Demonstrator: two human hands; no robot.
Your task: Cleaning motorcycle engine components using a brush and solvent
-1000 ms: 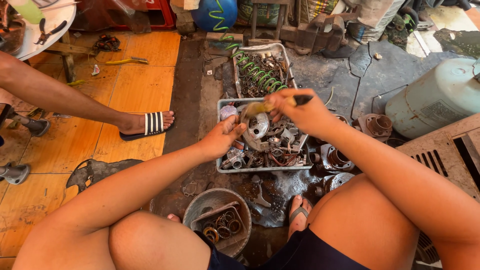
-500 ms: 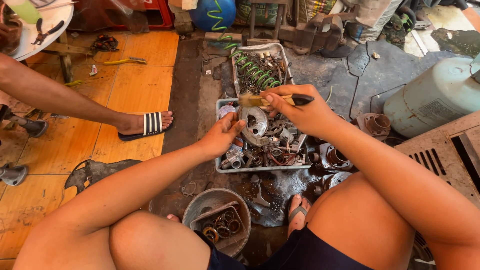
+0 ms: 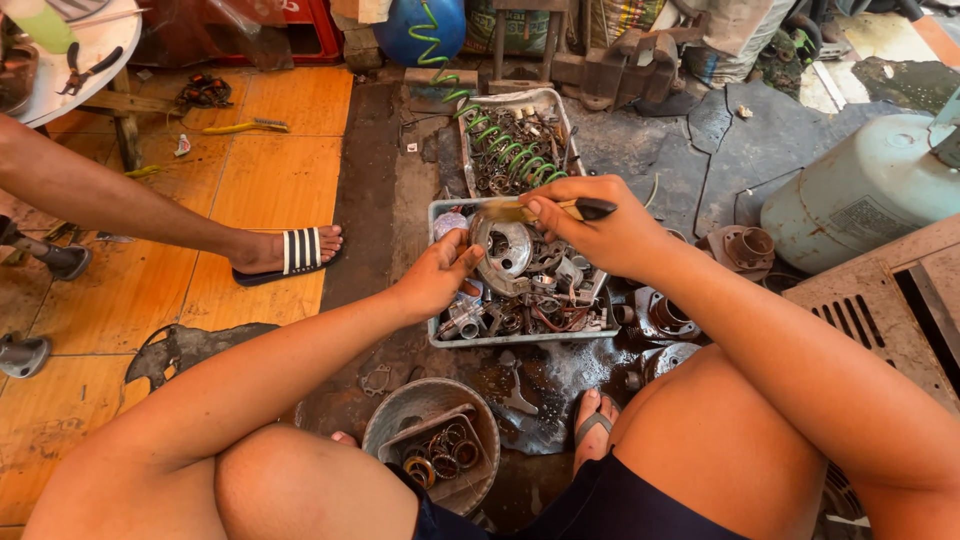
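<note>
Right hand [image 3: 600, 235] grips a brush [image 3: 560, 209], now level, bristles pointing left; left hand [image 3: 435, 280] still grips the metal part [image 3: 505, 252].

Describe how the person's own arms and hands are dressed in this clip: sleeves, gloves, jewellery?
Both arms are bare to the edge of the picture, with no sleeves showing. The left hand and right hand wear no gloves, and no rings, watch or bracelet can be seen. Lower down, dark navy shorts are worn.
</note>
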